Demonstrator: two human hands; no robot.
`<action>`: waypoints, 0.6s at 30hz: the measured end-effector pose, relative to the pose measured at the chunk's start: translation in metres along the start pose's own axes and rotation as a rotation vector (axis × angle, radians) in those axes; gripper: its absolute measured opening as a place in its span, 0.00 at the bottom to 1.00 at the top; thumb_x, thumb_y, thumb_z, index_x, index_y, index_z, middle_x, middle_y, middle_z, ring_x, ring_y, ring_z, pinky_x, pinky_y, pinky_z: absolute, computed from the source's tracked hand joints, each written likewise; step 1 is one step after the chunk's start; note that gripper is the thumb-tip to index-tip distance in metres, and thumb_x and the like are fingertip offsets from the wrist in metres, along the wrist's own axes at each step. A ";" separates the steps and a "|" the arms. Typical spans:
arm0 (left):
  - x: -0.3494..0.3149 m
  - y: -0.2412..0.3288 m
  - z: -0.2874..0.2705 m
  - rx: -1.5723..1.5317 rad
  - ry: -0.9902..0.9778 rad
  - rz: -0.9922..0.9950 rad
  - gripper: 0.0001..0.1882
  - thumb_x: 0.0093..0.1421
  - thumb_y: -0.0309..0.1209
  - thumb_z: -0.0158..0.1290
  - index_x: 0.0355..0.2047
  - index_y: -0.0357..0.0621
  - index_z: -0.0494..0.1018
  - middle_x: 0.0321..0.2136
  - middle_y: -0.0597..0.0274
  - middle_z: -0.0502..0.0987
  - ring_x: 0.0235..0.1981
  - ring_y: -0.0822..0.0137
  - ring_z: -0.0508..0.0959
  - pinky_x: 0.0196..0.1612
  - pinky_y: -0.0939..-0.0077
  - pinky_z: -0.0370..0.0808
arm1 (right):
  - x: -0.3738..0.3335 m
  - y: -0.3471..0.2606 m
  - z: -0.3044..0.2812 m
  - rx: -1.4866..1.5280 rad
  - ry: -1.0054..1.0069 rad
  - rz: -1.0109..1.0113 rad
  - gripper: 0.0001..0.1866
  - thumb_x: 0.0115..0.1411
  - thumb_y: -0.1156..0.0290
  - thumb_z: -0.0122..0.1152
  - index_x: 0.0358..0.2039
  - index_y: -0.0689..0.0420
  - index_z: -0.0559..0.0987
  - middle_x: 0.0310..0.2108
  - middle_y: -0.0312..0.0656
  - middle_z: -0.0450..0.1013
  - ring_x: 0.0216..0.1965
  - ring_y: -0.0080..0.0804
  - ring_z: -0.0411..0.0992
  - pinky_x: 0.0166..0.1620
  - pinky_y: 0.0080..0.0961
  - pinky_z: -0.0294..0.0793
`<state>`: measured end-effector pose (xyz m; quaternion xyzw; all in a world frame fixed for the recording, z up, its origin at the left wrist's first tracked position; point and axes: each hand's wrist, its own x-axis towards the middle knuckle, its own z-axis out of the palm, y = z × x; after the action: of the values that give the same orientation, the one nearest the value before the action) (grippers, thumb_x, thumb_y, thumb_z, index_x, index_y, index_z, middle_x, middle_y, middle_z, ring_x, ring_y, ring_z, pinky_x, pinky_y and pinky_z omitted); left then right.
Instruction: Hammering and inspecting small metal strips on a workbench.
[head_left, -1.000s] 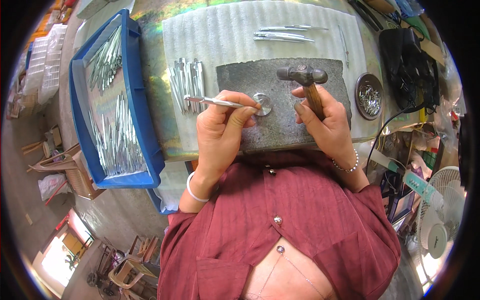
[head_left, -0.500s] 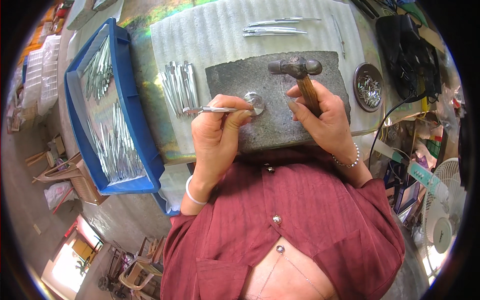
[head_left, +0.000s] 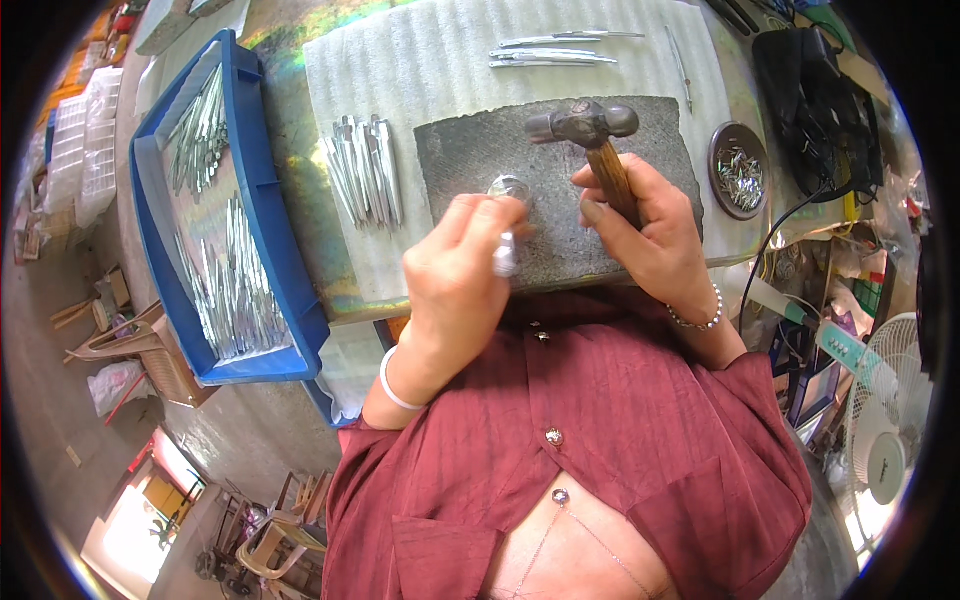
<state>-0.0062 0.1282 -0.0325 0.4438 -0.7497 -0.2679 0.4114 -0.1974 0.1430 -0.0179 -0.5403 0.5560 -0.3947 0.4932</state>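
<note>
My left hand [head_left: 455, 270] is closed around a slim silver metal piece [head_left: 505, 256]. One blurred end of it shows below the fingers; the rest is hidden. Just beyond those fingertips, a round shiny metal block [head_left: 510, 186] sits on the dark stone slab [head_left: 460, 150], partly covered by the hand. My right hand [head_left: 655, 230] is wrapped round the wooden handle of a ball-peen hammer [head_left: 585, 124], whose dark head is held over the slab's right half. Whether the thumb and forefinger also pinch something small, I cannot tell.
A blue tray [head_left: 290, 290] with many slim silver pieces stands at left. A bundle of similar pieces [head_left: 362, 172] lies beside the slab, with several more [head_left: 555, 50] behind. At right sit a round brown dish [head_left: 722, 150] of small metal parts and a fan [head_left: 885, 400].
My left hand has moved right and turned. The silver piece, which pointed left, now shows an end toward me. The hammer head has shifted slightly left and tilted.
</note>
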 end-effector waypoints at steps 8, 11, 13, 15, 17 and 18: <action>-0.007 -0.006 0.004 0.153 -0.045 0.139 0.10 0.45 0.22 0.53 0.31 0.47 0.73 0.26 0.59 0.74 0.22 0.57 0.76 0.22 0.67 0.73 | 0.023 -0.065 0.002 -0.200 -0.318 -0.617 0.13 0.48 0.79 0.64 0.36 0.62 0.74 0.24 0.41 0.70 0.24 0.34 0.72 0.27 0.25 0.71; -0.006 -0.003 0.000 0.229 -0.131 0.086 0.05 0.46 0.25 0.53 0.27 0.46 0.72 0.24 0.59 0.74 0.23 0.58 0.77 0.21 0.66 0.73 | 0.028 -0.070 0.008 -0.209 -0.383 -0.635 0.13 0.44 0.80 0.64 0.33 0.61 0.74 0.26 0.43 0.71 0.26 0.42 0.72 0.28 0.30 0.72; 0.003 0.011 -0.010 0.159 -0.136 -0.009 0.06 0.47 0.27 0.53 0.27 0.45 0.71 0.25 0.59 0.74 0.24 0.58 0.77 0.20 0.66 0.73 | 0.026 -0.074 0.010 -0.245 -0.414 -0.629 0.11 0.48 0.80 0.62 0.33 0.61 0.74 0.26 0.44 0.71 0.26 0.42 0.72 0.29 0.29 0.72; -0.008 -0.002 -0.006 0.202 -0.147 0.034 0.07 0.47 0.27 0.53 0.29 0.45 0.70 0.26 0.58 0.74 0.24 0.58 0.77 0.20 0.66 0.73 | 0.022 -0.085 0.008 -0.267 -0.420 -0.553 0.11 0.50 0.80 0.61 0.36 0.61 0.74 0.28 0.45 0.71 0.27 0.40 0.73 0.29 0.27 0.72; -0.009 -0.009 -0.007 0.251 -0.152 0.065 0.09 0.47 0.28 0.53 0.31 0.44 0.70 0.28 0.58 0.74 0.24 0.58 0.77 0.21 0.66 0.73 | 0.011 -0.092 0.005 -0.216 -0.374 -0.365 0.15 0.54 0.80 0.58 0.44 0.63 0.71 0.35 0.46 0.71 0.32 0.33 0.73 0.32 0.23 0.74; -0.004 -0.006 -0.008 0.213 -0.114 0.089 0.09 0.47 0.26 0.52 0.31 0.44 0.70 0.28 0.58 0.73 0.24 0.58 0.77 0.21 0.67 0.73 | 0.004 -0.092 0.000 -0.230 -0.383 -0.372 0.15 0.54 0.80 0.58 0.44 0.63 0.71 0.35 0.46 0.71 0.32 0.33 0.73 0.32 0.23 0.74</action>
<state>0.0044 0.1290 -0.0345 0.4354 -0.8149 -0.1931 0.3302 -0.1775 0.1298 0.0711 -0.7498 0.3852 -0.3037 0.4440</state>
